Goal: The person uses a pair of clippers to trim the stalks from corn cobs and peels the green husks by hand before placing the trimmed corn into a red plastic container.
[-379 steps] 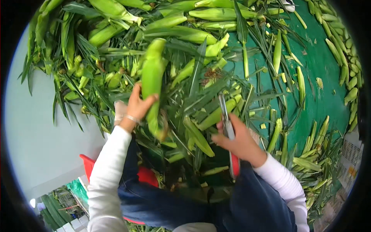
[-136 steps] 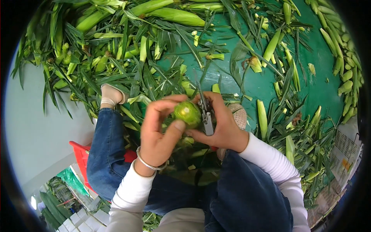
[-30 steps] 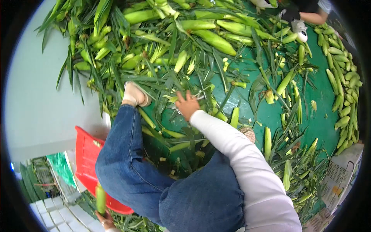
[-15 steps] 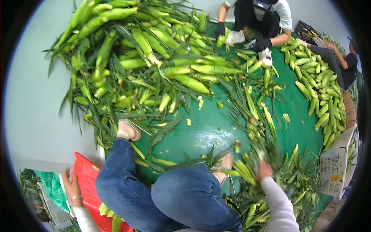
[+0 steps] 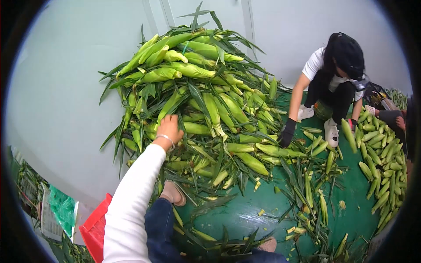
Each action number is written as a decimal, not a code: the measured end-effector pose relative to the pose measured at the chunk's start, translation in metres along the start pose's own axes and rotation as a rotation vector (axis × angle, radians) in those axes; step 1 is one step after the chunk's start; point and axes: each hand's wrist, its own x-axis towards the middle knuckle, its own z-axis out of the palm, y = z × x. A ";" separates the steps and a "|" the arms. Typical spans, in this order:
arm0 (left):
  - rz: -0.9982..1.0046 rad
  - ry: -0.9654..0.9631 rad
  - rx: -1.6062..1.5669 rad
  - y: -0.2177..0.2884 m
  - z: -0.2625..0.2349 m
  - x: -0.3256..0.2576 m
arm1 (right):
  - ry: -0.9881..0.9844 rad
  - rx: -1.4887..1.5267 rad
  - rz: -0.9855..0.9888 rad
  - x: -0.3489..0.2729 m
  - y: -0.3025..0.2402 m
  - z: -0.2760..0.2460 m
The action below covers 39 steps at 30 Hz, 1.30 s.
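My left hand (image 5: 169,131), a bracelet at its wrist, reaches far forward into a big heap of unhusked corn (image 5: 206,70). Its fingers are curled around the lower end of a green ear of corn (image 5: 172,104) on the heap's front left side. Long dark leaves and other ears lie around the hand and partly hide the grip. My right hand is out of the picture.
Across the heap a person (image 5: 337,74) in black gloves crouches, one glove at the corn. A pile of trimmed ears (image 5: 386,162) lies at the right. Husk scraps (image 5: 307,215) litter the green floor (image 5: 245,215). A red stool-like plastic piece (image 5: 94,228) stands by my left arm.
My left hand has moved from beside the red plastic up and forward onto the heap. My right hand has left the picture. The view has tilted up; the other person's arms have spread apart.
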 end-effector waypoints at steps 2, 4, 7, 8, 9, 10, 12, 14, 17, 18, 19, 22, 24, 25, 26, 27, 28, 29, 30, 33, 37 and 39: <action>-0.056 0.067 0.058 -0.007 0.015 0.040 | 0.176 0.143 0.096 -0.061 -0.077 -0.058; -0.153 0.096 0.046 0.000 0.033 0.083 | 0.425 0.175 -0.098 -0.050 -0.093 -0.065; -0.217 0.109 0.091 -0.044 0.062 0.126 | 0.472 0.275 -0.259 -0.040 -0.154 -0.072; -0.247 0.081 -0.004 -0.058 0.070 0.135 | 0.438 0.288 -0.311 -0.038 -0.170 -0.073; -0.280 0.091 0.035 -0.063 0.072 0.142 | 0.404 0.331 -0.310 -0.045 -0.192 -0.078; -0.316 0.096 0.066 -0.058 0.073 0.144 | 0.349 0.298 -0.323 -0.045 -0.200 -0.078; -0.270 0.204 0.105 -0.043 0.072 0.139 | 0.307 0.343 -0.319 -0.044 -0.214 -0.073; -0.144 0.148 0.119 -0.025 0.099 0.110 | 0.342 0.268 -0.313 -0.027 -0.206 -0.049; 0.107 -0.078 0.306 0.003 0.109 0.054 | 0.368 0.363 -0.473 0.001 -0.222 -0.036; 0.121 -0.177 0.324 0.008 0.115 0.038 | 0.277 0.378 -0.472 0.004 -0.238 -0.048; 0.122 -0.231 0.272 0.009 0.125 0.021 | 0.354 0.369 -0.521 0.001 -0.255 -0.058; 0.138 -0.275 -0.030 0.002 0.140 -0.004 | 0.364 0.415 -0.639 -0.022 -0.308 -0.112; 0.062 -0.141 -0.264 0.005 0.135 0.025 | 0.334 0.306 -0.692 -0.005 -0.320 -0.131; -0.049 -0.114 -0.412 0.012 0.123 0.043 | 0.395 0.383 -0.836 -0.010 -0.338 -0.157; 0.075 0.170 -0.452 -0.005 0.137 0.068 | 0.457 0.463 -0.990 -0.018 -0.358 -0.186; -0.014 0.158 -0.462 -0.002 0.115 0.087 | 0.574 0.429 -1.089 -0.013 -0.379 -0.205; 0.068 0.357 -0.272 -0.016 0.121 0.114 | 0.694 0.395 -1.185 -0.006 -0.403 -0.225; 0.093 0.348 -0.185 -0.028 0.110 0.132 | 0.737 0.415 -1.270 -0.007 -0.440 -0.251; 0.066 0.382 -0.146 -0.032 0.104 0.149 | 0.796 0.417 -1.329 -0.007 -0.475 -0.277; 0.034 0.016 -0.165 -0.061 0.089 0.179 | 1.048 0.511 -1.537 -0.010 -0.597 -0.362; 0.219 0.081 -0.296 -0.091 0.136 0.213 | 0.930 0.473 -1.322 -0.012 -0.698 -0.466; 0.214 0.161 -0.343 -0.083 0.152 0.212 | 0.829 0.503 -1.228 0.009 -0.717 -0.491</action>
